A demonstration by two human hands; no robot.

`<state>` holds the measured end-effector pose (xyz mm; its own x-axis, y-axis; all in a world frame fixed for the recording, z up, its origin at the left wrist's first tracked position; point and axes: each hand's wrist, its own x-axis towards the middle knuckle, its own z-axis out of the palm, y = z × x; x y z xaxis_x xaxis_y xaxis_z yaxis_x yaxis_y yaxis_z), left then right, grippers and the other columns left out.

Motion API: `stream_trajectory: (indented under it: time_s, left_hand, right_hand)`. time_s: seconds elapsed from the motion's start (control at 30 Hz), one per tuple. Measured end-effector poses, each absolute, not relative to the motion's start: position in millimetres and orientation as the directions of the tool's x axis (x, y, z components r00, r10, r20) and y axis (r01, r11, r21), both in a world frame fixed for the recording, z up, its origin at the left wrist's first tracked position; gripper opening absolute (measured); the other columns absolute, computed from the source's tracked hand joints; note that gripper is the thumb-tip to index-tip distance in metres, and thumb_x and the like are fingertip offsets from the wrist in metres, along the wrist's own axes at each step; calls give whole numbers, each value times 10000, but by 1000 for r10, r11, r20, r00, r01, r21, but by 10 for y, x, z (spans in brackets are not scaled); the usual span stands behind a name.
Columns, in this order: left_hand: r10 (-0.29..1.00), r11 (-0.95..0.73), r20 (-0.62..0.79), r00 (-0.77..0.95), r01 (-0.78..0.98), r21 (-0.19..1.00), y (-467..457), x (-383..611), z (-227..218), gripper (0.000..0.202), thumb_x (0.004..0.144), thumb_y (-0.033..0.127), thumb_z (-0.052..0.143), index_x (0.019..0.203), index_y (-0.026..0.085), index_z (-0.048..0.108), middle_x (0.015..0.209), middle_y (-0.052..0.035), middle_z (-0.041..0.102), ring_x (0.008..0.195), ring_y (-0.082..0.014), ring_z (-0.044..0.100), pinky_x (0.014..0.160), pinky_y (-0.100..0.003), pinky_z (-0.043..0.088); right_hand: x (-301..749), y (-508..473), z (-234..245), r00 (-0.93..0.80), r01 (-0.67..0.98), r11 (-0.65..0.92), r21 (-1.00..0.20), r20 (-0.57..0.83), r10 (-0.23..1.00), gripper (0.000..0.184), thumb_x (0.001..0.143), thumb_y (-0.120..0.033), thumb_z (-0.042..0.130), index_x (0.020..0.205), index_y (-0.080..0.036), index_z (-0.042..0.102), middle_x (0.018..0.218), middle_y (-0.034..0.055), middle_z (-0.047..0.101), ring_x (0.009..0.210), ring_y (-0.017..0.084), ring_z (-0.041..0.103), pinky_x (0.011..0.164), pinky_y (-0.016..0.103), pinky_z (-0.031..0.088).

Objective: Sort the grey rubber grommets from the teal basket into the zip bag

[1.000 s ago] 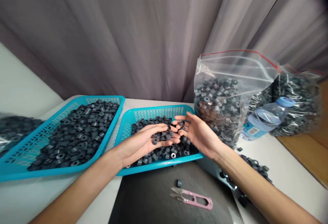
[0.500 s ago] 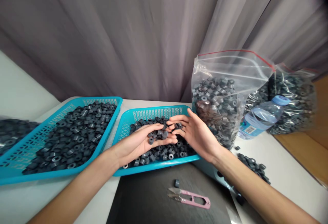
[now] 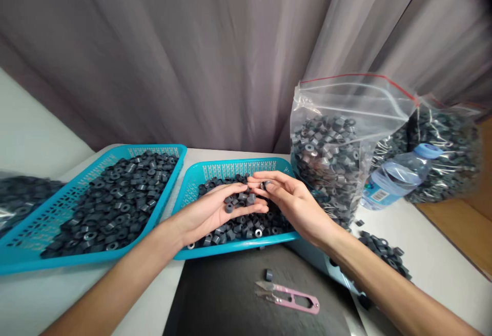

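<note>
Over the right-hand blue basket [image 3: 234,246], my left hand [image 3: 215,205] is cupped palm-up around several dark grey plastic rings [image 3: 240,200]. My right hand [image 3: 294,200] comes in from the other side, its thumb folded down against a dark grey ring [image 3: 264,185] held at the fingers. The fingertips of both hands meet or nearly meet; exact contact is unclear. Below them, many similar rings [image 3: 234,229] fill the basket, partly hidden by my hands.
A fuller blue basket [image 3: 111,257] stands left. Pink thread snips [image 3: 295,299] and one loose ring [image 3: 268,275] lie on a black mat [image 3: 223,295]. At right are a zip bag of rings [image 3: 326,146], a water bottle [image 3: 400,177] and a loose pile of rings [image 3: 384,251].
My right thumb has come down from a raised position onto the ring at the fingers. My left hand stays cupped around its rings. The whole view has shifted slightly.
</note>
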<state>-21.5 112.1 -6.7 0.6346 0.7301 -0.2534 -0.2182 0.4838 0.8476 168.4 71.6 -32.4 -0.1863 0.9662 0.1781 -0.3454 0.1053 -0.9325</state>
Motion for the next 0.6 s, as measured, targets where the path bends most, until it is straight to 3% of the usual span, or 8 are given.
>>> stream_trajectory:
  time_s: [0.2,0.37,0.5,0.6]
  left_hand:
    - [768,482,-242,593,-285,829,1074,-177,-96,239,958,57,513,974,52,752,1052,-135,759,974,-236,740,1035,-414,541]
    - [765,558,-281,580,-378,739,1079,-138,-107,379,985,4,372,880,94,725,843,-69,736,769,-122,707,747,-240,611]
    - [757,597,-313,573,-414,687,1081,-125,-109,418,995,10,330,829,102,702,723,-37,684,585,-82,634,609,-191,578]
    - [756,610,-367,542,-379,696,1060,-122,-94,420,993,21,336,778,89,691,674,-43,661,533,-81,606,541,-179,548]
  right_hand:
    - [1597,664,-178,-138,1,415,-910,411,901,219,1001,-267,551,1171,-246,687,1198,43,714,1116,188,679,986,342,548]
    - [1418,659,-152,-270,261,638,-724,580,769,279,1020,-200,504,1252,-266,644,1247,14,706,1153,174,664,1011,325,531]
    - [1401,671,-209,-287,430,651,-626,589,755,322,976,-208,597,1293,-259,614,1305,20,684,1323,226,545,1125,407,451]
    - [1457,674,-197,-286,450,617,-645,551,784,478,899,-281,720,1350,-255,565,1339,40,657,1300,243,561,1098,416,477]
